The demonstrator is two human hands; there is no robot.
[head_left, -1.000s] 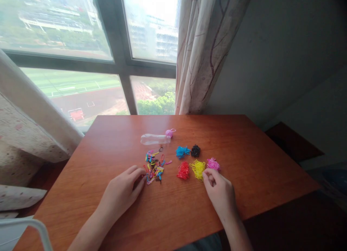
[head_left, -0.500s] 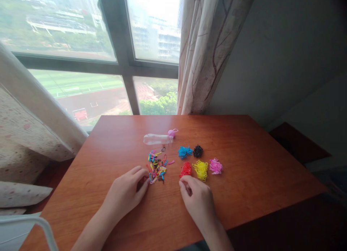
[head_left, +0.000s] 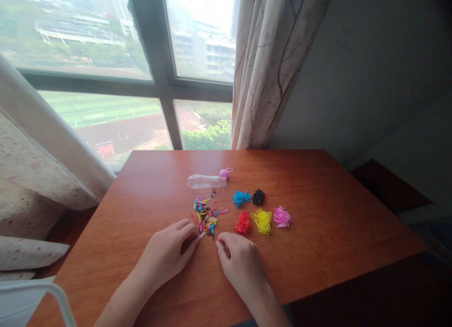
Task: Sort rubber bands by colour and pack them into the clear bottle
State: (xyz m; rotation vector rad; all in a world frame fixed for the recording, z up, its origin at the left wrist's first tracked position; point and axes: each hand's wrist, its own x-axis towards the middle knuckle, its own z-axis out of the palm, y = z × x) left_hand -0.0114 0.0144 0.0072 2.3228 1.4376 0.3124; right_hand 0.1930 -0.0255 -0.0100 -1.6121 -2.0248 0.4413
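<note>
A mixed pile of small rubber bands in several colours lies on the table in front of me. My left hand is at the pile's near left edge, thumb and fingers pinched by a pale pink band; whether they grip it is hidden. My right hand rests close to the pile's near right edge. Its fingers are curled together, the tips beside a dark band, and what they hold cannot be seen. Sorted heaps of red bands and yellow bands lie just beyond it.
Further right are pink bands, with blue bands and black bands behind. A clear plastic bottle lies on its side beside a pink cap. The wooden table stands against a window and curtains.
My right hand has moved left from the red heap to the mixed pile. My left hand has shifted slightly right along the pile's edge.
</note>
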